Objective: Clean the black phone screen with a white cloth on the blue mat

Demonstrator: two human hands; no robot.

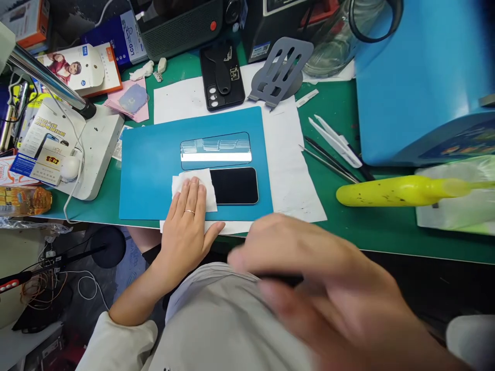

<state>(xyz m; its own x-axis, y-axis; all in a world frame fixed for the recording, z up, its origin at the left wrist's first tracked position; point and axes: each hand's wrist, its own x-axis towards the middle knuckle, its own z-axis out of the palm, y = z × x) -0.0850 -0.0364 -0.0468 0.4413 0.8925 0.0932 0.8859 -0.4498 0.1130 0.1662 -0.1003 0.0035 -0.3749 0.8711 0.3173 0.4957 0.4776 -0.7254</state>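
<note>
My left hand (185, 224) lies flat, fingers stretched out, on a white wipe (209, 191). Under the wipe is a phone (236, 186), face up with a dark screen, its left part covered. Just beyond the phone, a clear glass screen protector (215, 150) with a black border reflects light. Both rest on a blue mat (150, 170). My right hand (328, 273) is raised close to the camera, off the table's front edge. Motion smears it; its fingers look bent, and whether anything is in them cannot be made out.
Behind the mat are a black phone case (222, 77) and a grey slotted stand (284, 69). Tweezers (328, 159) and a white pen-like tool (334, 141) lie to the right, near a yellow bottle (386, 191) and a large blue container (417, 87). A lamp base (98, 154) stands left.
</note>
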